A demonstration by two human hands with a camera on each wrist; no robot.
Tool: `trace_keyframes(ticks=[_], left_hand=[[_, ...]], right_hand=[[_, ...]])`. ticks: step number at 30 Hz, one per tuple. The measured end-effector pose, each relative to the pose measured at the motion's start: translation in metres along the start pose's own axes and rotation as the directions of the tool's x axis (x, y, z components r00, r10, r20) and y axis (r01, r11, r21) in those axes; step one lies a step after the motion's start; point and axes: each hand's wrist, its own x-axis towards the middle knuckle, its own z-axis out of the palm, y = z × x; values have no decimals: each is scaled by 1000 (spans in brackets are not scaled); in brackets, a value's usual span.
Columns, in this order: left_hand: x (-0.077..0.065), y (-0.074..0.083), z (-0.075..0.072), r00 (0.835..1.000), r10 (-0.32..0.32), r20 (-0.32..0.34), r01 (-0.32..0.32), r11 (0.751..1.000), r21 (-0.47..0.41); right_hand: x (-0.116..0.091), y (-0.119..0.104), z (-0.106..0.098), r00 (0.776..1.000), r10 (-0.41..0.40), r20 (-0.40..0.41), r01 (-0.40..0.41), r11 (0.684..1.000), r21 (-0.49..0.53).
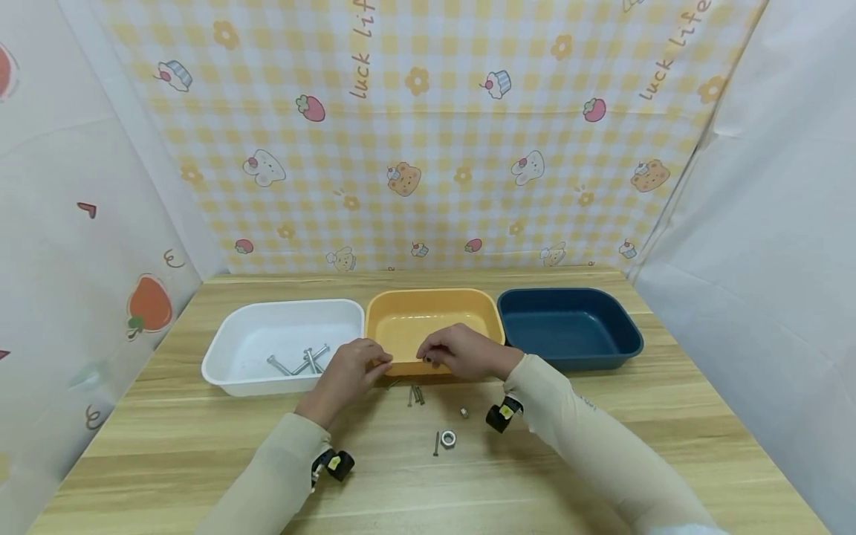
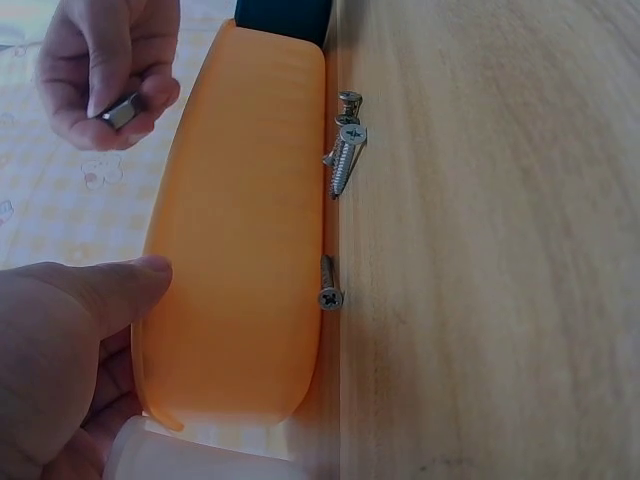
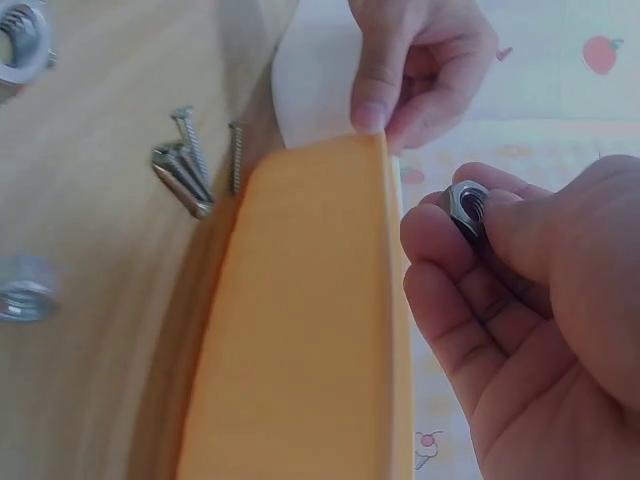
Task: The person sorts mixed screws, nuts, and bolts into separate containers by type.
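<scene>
My left hand (image 1: 351, 371) pinches the near rim of the yellow bin (image 1: 428, 296) close to its left corner, thumb outside and fingers inside. My right hand (image 1: 464, 351) holds a hex nut (image 3: 466, 207) between thumb and fingers, above the near rim of that bin. In the left wrist view the same nut (image 2: 121, 111) shows at the fingertips, apart from the bin wall. Just in front of the bin lie several small screws (image 2: 345, 160), and a single screw (image 2: 329, 285) rests nearer my left hand.
Left of the yellow bin stands a white bin (image 1: 247, 327) holding several long bolts (image 1: 310, 361). A dark blue bin (image 1: 568, 364) is on the right. On the wooden table lie a large nut (image 1: 449, 439), a smaller nut (image 1: 464, 412) and a screw (image 1: 437, 443).
</scene>
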Motion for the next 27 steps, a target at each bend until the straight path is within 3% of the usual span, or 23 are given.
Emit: trace_keyframes(ticks=[7, 18, 22, 27], left_hand=[[0, -1, 1, 1000, -1, -3, 1, 1000, 1], [-1, 0, -1, 999, -32, 7, 32, 999, -4], [-1, 0, -1, 1000, -11, -8, 11, 1000, -14], [-1, 0, 0, 1000, -16, -6, 16, 1000, -14]], right_hand=[[13, 6, -10, 1000, -5, 8, 5, 1000, 21], [33, 21, -22, 995, 70, 74, -72, 997, 31], [38, 27, -27, 981, 138, 139, -144, 989, 34], [45, 33, -32, 945, 240, 223, -249, 968, 14]])
